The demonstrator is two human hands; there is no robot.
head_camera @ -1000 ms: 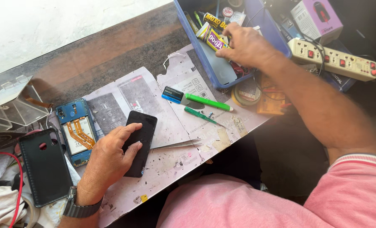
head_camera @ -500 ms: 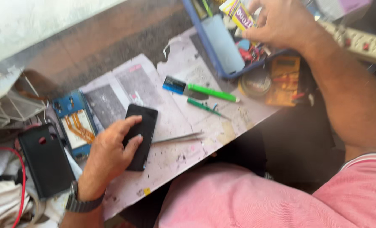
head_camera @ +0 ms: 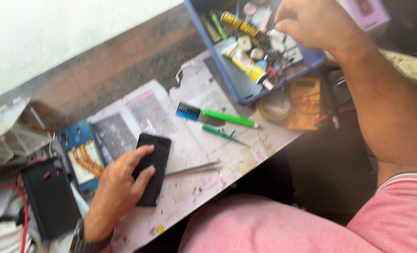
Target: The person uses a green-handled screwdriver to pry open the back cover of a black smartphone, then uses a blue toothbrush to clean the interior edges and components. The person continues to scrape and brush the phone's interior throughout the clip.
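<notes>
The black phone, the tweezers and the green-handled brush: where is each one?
black phone (head_camera: 158, 154), head view, bare upper half of its face.
tweezers (head_camera: 194, 167), head view, middle of the metal arms.
green-handled brush (head_camera: 229, 118), head view, middle of the green handle.

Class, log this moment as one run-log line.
left hand: pressing black phone on paper | right hand: in blue tray | tweezers: beside phone
</notes>
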